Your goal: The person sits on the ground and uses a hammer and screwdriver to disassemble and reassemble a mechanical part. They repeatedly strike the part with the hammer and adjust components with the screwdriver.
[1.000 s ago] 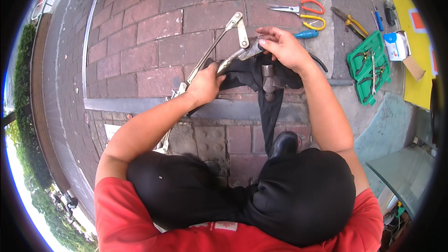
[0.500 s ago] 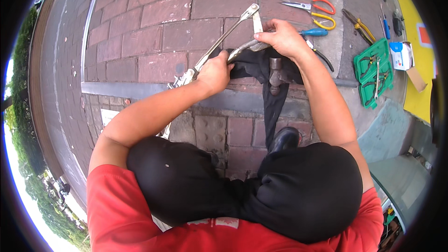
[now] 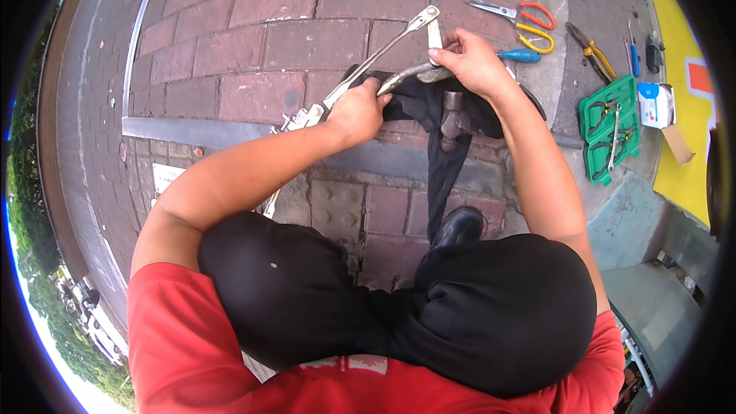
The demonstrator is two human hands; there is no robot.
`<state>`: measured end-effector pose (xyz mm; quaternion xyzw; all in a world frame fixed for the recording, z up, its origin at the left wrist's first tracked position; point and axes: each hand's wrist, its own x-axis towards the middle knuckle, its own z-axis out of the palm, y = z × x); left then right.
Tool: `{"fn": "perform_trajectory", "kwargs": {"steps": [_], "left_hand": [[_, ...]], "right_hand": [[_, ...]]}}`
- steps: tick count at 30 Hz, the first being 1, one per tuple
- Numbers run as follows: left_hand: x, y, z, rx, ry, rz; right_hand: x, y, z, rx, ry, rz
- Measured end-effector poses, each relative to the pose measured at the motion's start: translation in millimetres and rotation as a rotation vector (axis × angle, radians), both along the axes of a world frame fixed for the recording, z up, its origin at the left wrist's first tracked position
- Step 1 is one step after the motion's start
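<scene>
My left hand [image 3: 356, 113] is wrapped round a metal linkage [image 3: 405, 75] with a bent grey tube and a long thin rod. My right hand [image 3: 469, 63] pinches the linkage's right end, with the thumb by a short pale lever [image 3: 435, 40] that joins the rod at a pivot. At the left, the linkage has a pale bracket with bolts beyond my left hand. Under both hands lies a black cloth [image 3: 438, 180], one strip of it running toward my shoe. A ball-peen hammer head [image 3: 452, 121] rests on the cloth; its handle is mostly hidden by my right forearm.
Scissors [image 3: 529, 23] with red and yellow handles and a blue-handled screwdriver [image 3: 519, 55] lie beyond my right hand. Farther right are yellow-handled pliers [image 3: 592, 52], a green tool case [image 3: 611, 124] and a small white-and-blue box [image 3: 654, 106]. A metal strip [image 3: 207, 132] crosses the brick paving.
The view has shifted a little. Both hands keep their hold on the linkage, which stays in nearly the same pose over the cloth.
</scene>
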<state>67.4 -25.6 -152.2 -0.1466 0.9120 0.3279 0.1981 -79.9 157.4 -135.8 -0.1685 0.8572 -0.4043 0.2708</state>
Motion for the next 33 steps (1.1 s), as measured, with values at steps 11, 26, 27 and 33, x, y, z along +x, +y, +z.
{"fn": "perform_trajectory", "kwargs": {"steps": [11,26,27,33], "left_hand": [[6,-3,-7,0.033,-0.058,-0.078],[14,4,24,-0.078,-0.013,-0.216],[9,-4,30,-0.022,0.0,-0.231],[-20,-79,2,-0.136,0.158,-0.088]], "right_hand": [[-4,29,-11,0.037,0.067,-0.108],[34,111,-46,0.374,0.464,-0.062],[32,112,-48,0.27,0.494,-0.152],[33,104,-28,0.422,0.699,-0.322]]}}
